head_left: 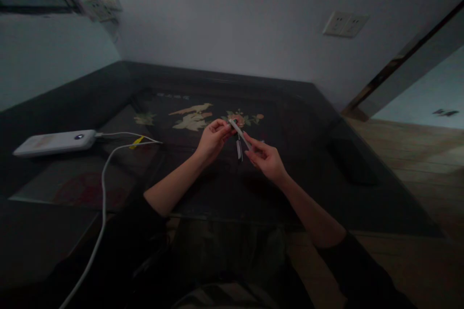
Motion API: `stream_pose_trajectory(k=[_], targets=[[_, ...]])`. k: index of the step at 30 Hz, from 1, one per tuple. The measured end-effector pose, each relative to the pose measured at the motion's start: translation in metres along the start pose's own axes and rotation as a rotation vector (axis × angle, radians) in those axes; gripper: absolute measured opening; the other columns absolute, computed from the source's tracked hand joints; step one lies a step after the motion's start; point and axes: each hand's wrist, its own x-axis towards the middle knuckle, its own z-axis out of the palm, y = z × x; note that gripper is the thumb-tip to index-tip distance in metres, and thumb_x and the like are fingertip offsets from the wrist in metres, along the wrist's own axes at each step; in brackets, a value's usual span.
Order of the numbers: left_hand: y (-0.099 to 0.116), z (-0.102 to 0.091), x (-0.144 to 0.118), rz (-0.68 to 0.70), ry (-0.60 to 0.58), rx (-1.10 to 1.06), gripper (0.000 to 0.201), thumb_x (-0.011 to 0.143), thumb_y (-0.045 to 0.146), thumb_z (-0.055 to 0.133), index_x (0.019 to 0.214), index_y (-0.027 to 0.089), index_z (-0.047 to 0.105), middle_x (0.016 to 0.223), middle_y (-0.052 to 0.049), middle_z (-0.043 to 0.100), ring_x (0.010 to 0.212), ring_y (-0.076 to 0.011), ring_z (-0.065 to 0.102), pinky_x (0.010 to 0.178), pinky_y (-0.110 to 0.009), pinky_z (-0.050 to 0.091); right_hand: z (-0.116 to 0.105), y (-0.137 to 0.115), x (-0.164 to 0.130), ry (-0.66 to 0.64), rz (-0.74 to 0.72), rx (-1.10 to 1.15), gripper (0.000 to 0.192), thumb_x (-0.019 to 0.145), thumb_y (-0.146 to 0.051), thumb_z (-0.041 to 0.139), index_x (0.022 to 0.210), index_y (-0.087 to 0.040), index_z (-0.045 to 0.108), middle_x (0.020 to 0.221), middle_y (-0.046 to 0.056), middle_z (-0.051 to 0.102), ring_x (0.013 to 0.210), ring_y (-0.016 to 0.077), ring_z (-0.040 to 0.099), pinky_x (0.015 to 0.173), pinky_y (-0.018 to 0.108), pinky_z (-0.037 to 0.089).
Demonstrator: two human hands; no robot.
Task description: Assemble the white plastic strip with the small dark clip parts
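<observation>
Above the dark table, my left hand is closed in a pinch at the upper end of a slim pale grey strip-shaped object. The fingers of my right hand grip its lower end, so the strip slants between both hands. Something small and dark shows at my left fingertips. Just below the strip is a narrow dark piece with light edges; whether it hangs from the strip or lies on the table, I cannot tell. The dim light hides the exact kind of these things.
A white power bank lies on the table at left, with a white cable running toward me and a yellow tag on it. A dark flat object lies at right. The table has flower and bird decoration and meets a wall with sockets.
</observation>
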Motion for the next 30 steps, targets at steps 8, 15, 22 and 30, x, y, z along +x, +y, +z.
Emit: stream_pose_trajectory(k=[8, 15, 22, 30], targets=[[-0.0025, -0.0027, 0.0012, -0.006, 0.005, 0.007, 0.037, 0.060, 0.030, 0.089, 0.070, 0.017, 0.055, 0.080, 0.001, 0.071, 0.081, -0.0121, 0.070, 0.084, -0.025, 0.054, -0.0056, 0.0008, 0.0040, 0.073, -0.036, -0.130, 0.051, 0.087, -0.029, 0.061, 0.136, -0.021, 0.060, 0.096, 0.005, 0.071, 0.049, 0.0071, 0.043, 0.041, 0.022, 0.038], [-0.0036, -0.0025, 0.0014, -0.020, 0.025, -0.004, 0.040, 0.055, 0.030, 0.091, 0.070, 0.017, 0.056, 0.081, 0.001, 0.071, 0.084, -0.0147, 0.072, 0.081, -0.025, 0.054, -0.0072, 0.0021, 0.0052, 0.141, -0.102, -0.197, 0.048, 0.088, -0.025, 0.059, 0.135, -0.020, 0.060, 0.135, 0.008, 0.063, 0.104, 0.0227, 0.067, 0.082, 0.034, 0.059], [-0.0030, -0.0032, 0.0014, -0.015, -0.011, -0.012, 0.038, 0.059, 0.030, 0.090, 0.070, 0.016, 0.056, 0.086, -0.001, 0.074, 0.088, -0.0138, 0.071, 0.088, -0.026, 0.053, -0.0059, -0.0003, 0.0024, 0.065, -0.161, -0.203, 0.046, 0.087, -0.025, 0.061, 0.133, -0.023, 0.063, 0.136, 0.006, 0.063, 0.119, 0.0241, 0.062, 0.101, 0.037, 0.052], [-0.0014, -0.0008, -0.0006, -0.014, -0.013, -0.032, 0.041, 0.054, 0.032, 0.092, 0.071, 0.017, 0.057, 0.091, -0.001, 0.075, 0.092, -0.0147, 0.071, 0.086, -0.026, 0.053, -0.0037, 0.0056, 0.0006, -0.017, -0.019, -0.020, 0.053, 0.086, -0.029, 0.065, 0.138, -0.021, 0.059, 0.068, -0.003, 0.056, 0.044, 0.0051, 0.036, 0.039, 0.019, 0.031]])
